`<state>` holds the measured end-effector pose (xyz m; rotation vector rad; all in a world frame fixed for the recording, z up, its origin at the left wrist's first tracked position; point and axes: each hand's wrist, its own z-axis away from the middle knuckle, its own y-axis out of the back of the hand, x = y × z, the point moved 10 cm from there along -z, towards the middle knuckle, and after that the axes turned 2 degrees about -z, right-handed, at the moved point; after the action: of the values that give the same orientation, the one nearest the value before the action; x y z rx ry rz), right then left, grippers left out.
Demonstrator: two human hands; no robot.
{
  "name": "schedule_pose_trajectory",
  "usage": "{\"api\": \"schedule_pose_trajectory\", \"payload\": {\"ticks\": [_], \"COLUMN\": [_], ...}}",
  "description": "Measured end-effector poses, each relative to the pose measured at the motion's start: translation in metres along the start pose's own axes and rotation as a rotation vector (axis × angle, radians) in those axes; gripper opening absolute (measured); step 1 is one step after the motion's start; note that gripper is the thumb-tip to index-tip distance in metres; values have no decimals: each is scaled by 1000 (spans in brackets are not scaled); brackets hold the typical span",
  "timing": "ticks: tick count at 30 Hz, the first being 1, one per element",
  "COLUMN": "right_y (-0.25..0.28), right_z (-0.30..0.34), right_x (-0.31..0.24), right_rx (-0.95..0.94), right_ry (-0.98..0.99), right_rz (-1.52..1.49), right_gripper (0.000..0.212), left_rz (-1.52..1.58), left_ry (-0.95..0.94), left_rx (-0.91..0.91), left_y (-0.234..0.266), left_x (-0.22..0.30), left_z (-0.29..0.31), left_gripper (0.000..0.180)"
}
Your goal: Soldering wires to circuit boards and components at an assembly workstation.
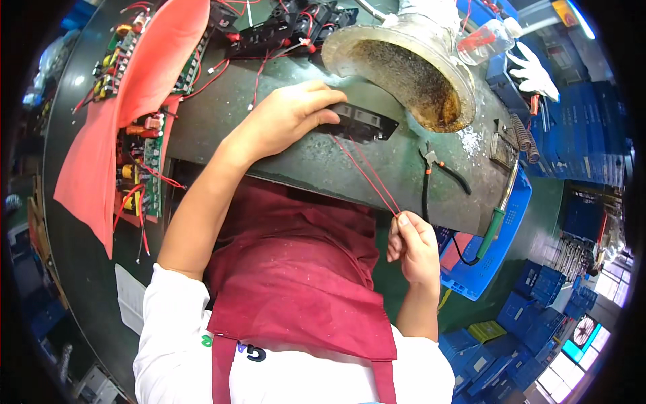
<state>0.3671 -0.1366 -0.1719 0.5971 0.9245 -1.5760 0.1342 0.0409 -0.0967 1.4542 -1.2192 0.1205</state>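
Hands [286, 122] on wires [367, 176] & blk panel [367, 123], long axis ~L-R, free end R

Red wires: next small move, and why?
I'd probably ease the right hand slightly toward the black panel: the red wires look straight, nearly taut, between its pinch and the panel, which the left hand grips.

Thin red wires [365, 176] at the right hand [413, 248]; flat black panel [369, 124] at the left hand [291, 116]; maroon cloth apron [296, 269] below.
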Motion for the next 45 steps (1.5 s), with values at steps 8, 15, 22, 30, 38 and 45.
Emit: {"api": "schedule_pose_trajectory", "payload": {"ticks": [8, 15, 22, 30, 38, 45], "right_y": [26, 31, 36, 106, 222, 271], "right_z": [3, 5, 0, 59, 47, 36], "right_x": [26, 32, 45, -7, 38, 50], "right_rx": [115, 181, 215, 660, 584, 693], "right_ry": [-30, -26, -48, 393, 667, 755], "right_rz": [-71, -34, -74, 267, -1235, -1104], "right_gripper": [30, 31, 32, 24, 51, 43], "left_rz": [28, -63, -29, -128, -143, -186], "left_ry": [-53, -53, -33, 36, 70, 17], "left_rx": [-117, -188, -153, -75, -17, 80], "left_y": [-4, -8, -7, -14, -18, -9], "left_x": [8, 10, 8, 9, 16, 21], "left_z": [1, 2, 3, 2, 1, 11], "left_gripper": [62, 74, 71, 67, 71, 81]}}
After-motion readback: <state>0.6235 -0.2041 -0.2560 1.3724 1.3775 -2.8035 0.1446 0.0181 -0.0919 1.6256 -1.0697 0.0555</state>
